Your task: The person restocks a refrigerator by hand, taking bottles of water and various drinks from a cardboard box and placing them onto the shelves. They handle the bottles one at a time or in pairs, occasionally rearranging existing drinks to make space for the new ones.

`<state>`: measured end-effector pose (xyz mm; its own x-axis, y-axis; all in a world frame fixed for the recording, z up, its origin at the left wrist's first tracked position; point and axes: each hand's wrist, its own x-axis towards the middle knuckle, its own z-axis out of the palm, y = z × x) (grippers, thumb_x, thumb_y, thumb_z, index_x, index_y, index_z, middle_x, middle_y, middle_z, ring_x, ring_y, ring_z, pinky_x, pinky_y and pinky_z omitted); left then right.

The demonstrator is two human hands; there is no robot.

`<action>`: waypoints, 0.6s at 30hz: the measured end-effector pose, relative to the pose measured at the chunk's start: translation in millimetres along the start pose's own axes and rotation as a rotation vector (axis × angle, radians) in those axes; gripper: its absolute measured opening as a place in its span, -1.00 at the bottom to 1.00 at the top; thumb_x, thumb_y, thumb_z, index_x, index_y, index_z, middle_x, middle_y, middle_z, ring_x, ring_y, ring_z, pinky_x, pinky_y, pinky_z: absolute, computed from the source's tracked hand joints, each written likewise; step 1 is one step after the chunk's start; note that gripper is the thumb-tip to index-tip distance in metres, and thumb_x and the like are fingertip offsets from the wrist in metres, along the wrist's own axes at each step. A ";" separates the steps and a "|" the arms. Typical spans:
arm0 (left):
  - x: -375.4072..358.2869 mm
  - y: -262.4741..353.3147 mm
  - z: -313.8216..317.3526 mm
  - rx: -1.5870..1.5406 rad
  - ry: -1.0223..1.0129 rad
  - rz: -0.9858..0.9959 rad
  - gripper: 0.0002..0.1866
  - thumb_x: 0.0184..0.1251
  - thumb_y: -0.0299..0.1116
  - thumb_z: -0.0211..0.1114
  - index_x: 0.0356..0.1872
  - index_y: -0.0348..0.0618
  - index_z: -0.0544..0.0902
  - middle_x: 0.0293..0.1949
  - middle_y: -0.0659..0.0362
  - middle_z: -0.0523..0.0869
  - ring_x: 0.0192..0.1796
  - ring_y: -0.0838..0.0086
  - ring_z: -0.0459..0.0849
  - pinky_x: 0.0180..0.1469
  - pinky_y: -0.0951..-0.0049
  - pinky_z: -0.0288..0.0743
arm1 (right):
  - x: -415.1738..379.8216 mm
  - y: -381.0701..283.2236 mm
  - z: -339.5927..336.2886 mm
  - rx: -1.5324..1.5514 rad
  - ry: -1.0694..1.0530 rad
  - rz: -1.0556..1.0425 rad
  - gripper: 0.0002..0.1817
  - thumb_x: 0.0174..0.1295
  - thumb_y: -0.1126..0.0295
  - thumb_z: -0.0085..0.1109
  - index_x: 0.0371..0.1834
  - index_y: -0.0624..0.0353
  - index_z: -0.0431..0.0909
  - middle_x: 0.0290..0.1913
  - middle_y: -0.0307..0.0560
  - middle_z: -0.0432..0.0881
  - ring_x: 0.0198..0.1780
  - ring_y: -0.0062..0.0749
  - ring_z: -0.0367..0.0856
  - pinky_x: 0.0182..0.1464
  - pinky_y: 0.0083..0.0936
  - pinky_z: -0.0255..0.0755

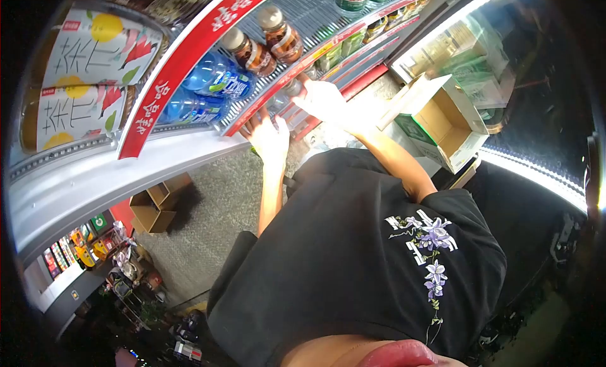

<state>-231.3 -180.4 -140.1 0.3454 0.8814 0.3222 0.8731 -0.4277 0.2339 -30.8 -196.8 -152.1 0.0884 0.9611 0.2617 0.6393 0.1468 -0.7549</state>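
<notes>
My left hand [270,138] is raised at the front edge of the red-trimmed shelf [278,92], its fingers apart and their tips partly behind the edge. Just right of it, my right hand [323,102] reaches to the tier below, washed out by glare. Its fingers are bent around something I cannot make out, beside a clear bottle [292,87]. Two brown-labelled bottles [284,39] stand on the shelf above my hands. Left of these are blue-labelled bottles [218,76].
Large bottles with white labels [82,111] fill the far left shelf. An open carton [451,124] stands right of my right arm, near the lit glass door [486,58]. Another cardboard box [151,212] is on the grey floor [208,222] at lower left.
</notes>
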 end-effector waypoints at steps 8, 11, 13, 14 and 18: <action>-68.9 39.5 18.5 -0.343 0.098 0.014 -0.51 0.33 -0.46 0.29 0.30 -0.29 0.54 0.31 -0.24 0.51 0.37 -0.12 0.47 0.44 0.02 0.34 | -165.5 114.7 -92.6 -0.061 -0.077 0.289 -0.35 0.12 0.44 0.32 0.39 0.08 0.54 0.03 0.10 0.65 0.07 -0.09 0.65 0.18 -0.17 0.55; -166.3 -16.9 126.5 -0.659 -0.207 -0.208 -0.60 0.39 -0.46 0.29 0.23 -0.28 0.57 0.09 -0.14 0.70 0.17 0.03 0.66 0.28 0.19 0.51 | -233.7 165.7 -130.4 -0.391 0.114 0.358 -0.29 0.11 0.35 0.41 0.40 0.12 0.46 0.12 0.21 0.58 0.12 0.12 0.60 0.20 -0.04 0.52; -279.2 -89.1 236.7 -0.509 -0.561 -0.448 -0.71 0.49 -0.38 0.28 0.15 -0.21 0.60 -0.11 -0.01 0.79 0.00 0.18 0.76 0.07 0.25 0.62 | -276.4 184.2 -163.7 -0.524 0.102 0.556 -0.25 0.06 0.36 0.46 0.40 0.15 0.45 0.32 0.30 0.46 0.28 0.22 0.51 0.32 0.01 0.45; -282.5 -83.8 244.1 -0.510 -0.568 -0.439 -0.71 0.49 -0.38 0.28 0.15 -0.21 0.60 -0.11 -0.01 0.79 0.00 0.18 0.76 0.07 0.25 0.62 | -307.7 208.6 -165.5 -0.570 0.139 0.635 -0.27 0.05 0.35 0.47 0.38 0.09 0.48 0.26 0.30 0.52 0.24 0.21 0.55 0.25 0.03 0.51; -287.1 -55.9 264.1 -0.622 -0.659 -0.486 -0.72 0.50 -0.36 0.28 0.14 -0.19 0.61 -0.14 0.01 0.79 -0.02 0.21 0.77 0.04 0.27 0.63 | -400.2 276.2 -177.2 -0.457 -0.141 1.032 -0.37 0.10 0.37 0.38 0.33 -0.10 0.58 0.01 0.31 0.71 0.06 0.24 0.70 0.07 0.09 0.59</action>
<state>-288.4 -356.6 -488.0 0.2862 0.8419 -0.4574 0.7010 0.1415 0.6990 245.7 -582.4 -358.8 0.6660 0.5953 -0.4495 0.5322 -0.8014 -0.2729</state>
